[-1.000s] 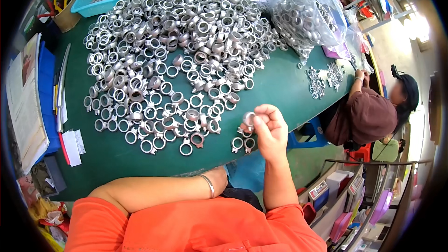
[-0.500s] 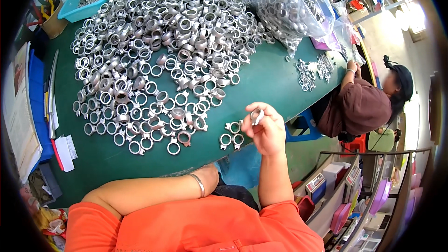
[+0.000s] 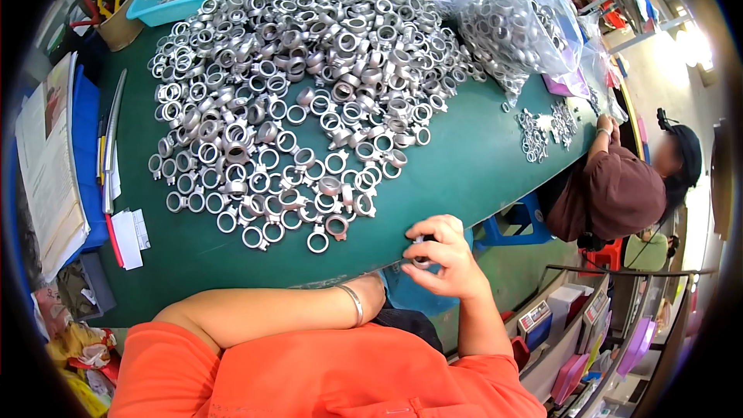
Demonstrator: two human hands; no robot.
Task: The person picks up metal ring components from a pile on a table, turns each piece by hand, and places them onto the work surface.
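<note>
My right hand (image 3: 447, 262) is at the near edge of the green table, its fingers curled round a grey metal ring (image 3: 422, 254), partly covered by the fingers. Whether more rings are under the palm I cannot tell. My left arm lies across my front. Only the back of my left hand (image 3: 371, 292) and wrist, with a silver bangle (image 3: 354, 306), show; its fingers are hidden past the table edge. Beneath both hands hangs translucent blue plastic (image 3: 414, 296). A big heap of metal rings (image 3: 286, 54) with small lugs covers the table's far middle, with looser rings (image 3: 317, 241) toward me.
A blue tray of small parts (image 3: 147, 11) and a pot of pliers (image 3: 120, 27) stand far left. Papers (image 3: 54, 162) lie left. A clear bag of rings (image 3: 511, 27) sits far right. Another person (image 3: 611, 190) works at the right beside small parts (image 3: 534, 135).
My right hand has turned over and come down to the table edge. The small group of rings there no longer shows. The whole view has shifted slightly; the left arm keeps its pose.
</note>
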